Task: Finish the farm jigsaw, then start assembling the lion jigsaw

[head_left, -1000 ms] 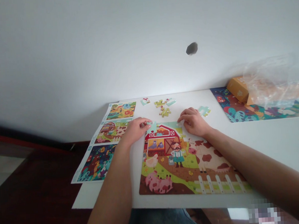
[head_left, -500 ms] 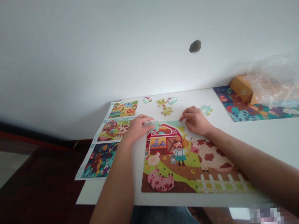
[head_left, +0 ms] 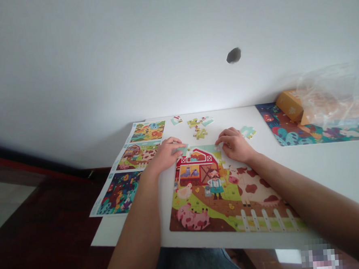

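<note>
While the puzzle point(head_left: 206, 206) lies nearside of the hands, long axis left-right, left hand point(head_left: 168, 152), fingers slightly parted, touches its far-left corner. Right hand point(head_left: 236, 146) curls at far edge; can't tell either grip.

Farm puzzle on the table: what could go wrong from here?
The left hand is at the far left corner of the farm puzzle; a tug might loosen it there. The right forearm reaches over the printed cow; if dragged, it could disturb that part. The puzzle lies close to the near edge of the table, so a pull might slide it over.
</note>
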Demonstrator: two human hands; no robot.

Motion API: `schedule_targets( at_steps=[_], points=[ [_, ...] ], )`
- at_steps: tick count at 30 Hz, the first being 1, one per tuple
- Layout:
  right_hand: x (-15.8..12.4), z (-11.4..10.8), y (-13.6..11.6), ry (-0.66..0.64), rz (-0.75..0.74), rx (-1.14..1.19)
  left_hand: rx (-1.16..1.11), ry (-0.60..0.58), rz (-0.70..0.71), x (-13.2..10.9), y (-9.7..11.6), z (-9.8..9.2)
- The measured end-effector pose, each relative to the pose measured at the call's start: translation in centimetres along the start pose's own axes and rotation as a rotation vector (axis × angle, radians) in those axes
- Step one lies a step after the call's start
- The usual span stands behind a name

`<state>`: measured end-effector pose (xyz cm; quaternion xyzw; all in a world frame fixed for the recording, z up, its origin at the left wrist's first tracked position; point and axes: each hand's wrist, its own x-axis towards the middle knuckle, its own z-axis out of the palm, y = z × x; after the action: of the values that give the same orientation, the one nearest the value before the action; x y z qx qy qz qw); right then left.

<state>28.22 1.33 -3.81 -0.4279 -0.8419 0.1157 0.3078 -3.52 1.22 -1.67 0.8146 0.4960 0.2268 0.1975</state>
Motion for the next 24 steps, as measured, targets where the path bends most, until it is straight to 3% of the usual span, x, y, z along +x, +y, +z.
schedule_targets(
  at_steps=[10, 24],
  points=[
    [0.06, -0.01, 0.05, -0.002, -0.004, -0.002, -0.07, -0.055, 0.019, -0.14, 0.59, 0.0],
    [0.09, -0.01, 0.13, 0.001, 0.001, 0.011, 0.036, -0.048, 0.127, -0.21, 1.02, 0.06]
  ],
)
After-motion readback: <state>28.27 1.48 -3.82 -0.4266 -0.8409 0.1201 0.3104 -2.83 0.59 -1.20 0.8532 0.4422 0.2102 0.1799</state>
